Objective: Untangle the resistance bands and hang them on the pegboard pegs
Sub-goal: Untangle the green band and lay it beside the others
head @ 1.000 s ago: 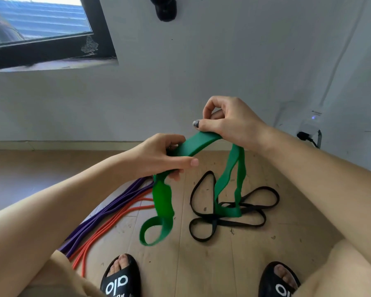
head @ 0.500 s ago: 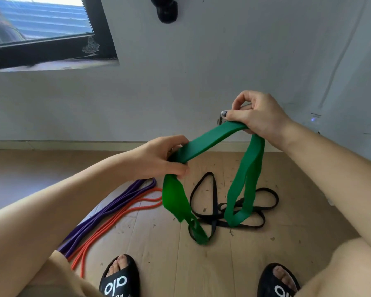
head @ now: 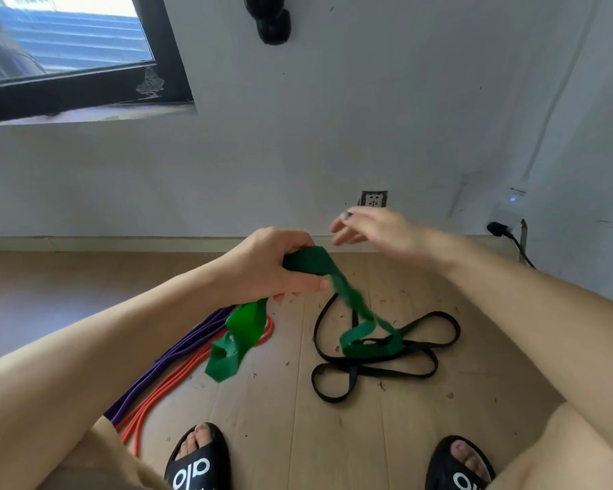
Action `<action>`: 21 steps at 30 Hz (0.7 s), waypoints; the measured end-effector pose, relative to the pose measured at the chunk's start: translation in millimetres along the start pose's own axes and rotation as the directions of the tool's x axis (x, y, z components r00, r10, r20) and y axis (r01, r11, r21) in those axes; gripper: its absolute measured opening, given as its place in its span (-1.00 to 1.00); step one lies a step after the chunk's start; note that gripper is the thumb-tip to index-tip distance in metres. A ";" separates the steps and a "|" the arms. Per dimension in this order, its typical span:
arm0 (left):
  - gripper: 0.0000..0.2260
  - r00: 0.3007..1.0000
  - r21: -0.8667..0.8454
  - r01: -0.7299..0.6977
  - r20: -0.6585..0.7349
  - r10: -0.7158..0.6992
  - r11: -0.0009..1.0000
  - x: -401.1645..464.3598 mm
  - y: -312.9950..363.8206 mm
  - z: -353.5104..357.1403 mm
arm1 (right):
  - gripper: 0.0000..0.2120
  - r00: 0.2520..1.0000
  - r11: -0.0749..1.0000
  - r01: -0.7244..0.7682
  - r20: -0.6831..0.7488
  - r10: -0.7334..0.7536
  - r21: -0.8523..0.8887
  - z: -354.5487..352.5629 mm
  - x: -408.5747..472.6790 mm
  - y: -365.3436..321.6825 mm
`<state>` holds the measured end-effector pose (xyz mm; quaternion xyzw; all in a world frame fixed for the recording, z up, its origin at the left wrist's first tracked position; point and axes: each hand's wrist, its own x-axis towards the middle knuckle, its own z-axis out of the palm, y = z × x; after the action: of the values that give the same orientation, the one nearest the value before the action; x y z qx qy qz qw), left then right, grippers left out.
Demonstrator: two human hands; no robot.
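Observation:
My left hand (head: 273,265) grips a wide green resistance band (head: 241,330) above the wooden floor. One end of the band hangs below that hand in a loose fold. The other end drops, blurred, to the right onto a black band (head: 376,373) that lies looped on the floor. My right hand (head: 376,229) hovers just right of the left one, fingers spread and holding nothing. A purple band (head: 163,362) and an orange band (head: 163,390) lie side by side on the floor at the left. No pegboard shows in this view.
A white wall (head: 333,136) stands close ahead with a window (head: 68,54) at upper left and a black object (head: 271,19) mounted high. A wall socket (head: 373,199) and a plugged adapter (head: 506,213) sit low on the right. My two black slippers (head: 199,461) are at the bottom edge.
My right hand has let go of the green band and opened. The released end has dropped onto the black band. My left hand keeps its grip and has shifted slightly right.

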<state>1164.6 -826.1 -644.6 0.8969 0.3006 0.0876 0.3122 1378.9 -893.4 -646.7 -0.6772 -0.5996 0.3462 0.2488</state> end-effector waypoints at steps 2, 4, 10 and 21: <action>-0.83 1.000 -0.004 -0.029 0.000 0.029 1.000 0.7 5.3 2.7 | -0.58 0.997 0.984 0.067 0.032 -0.073 0.163 13.9 -4.5 -21.9; -0.84 0.999 -0.034 -0.019 -0.043 0.018 0.999 0.7 6.2 0.2 | -0.55 0.994 0.987 0.100 0.039 -0.106 0.126 26.3 -5.6 -34.1; -0.78 0.982 -0.266 0.060 0.187 -0.010 0.962 -7.5 -4.0 -7.6 | -0.80 0.968 0.979 0.177 -0.160 -0.191 -0.097 21.5 -3.8 -52.0; -0.87 0.969 -0.312 0.025 0.242 0.054 0.950 -7.8 -15.7 1.4 | -0.85 0.936 0.979 0.199 -0.307 -0.174 0.050 -12.0 -13.3 -49.2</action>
<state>1151.2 -821.7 -655.1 0.8422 0.2350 0.0240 0.4847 1356.1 -897.8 -599.8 -0.6516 -0.6019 0.2375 0.3959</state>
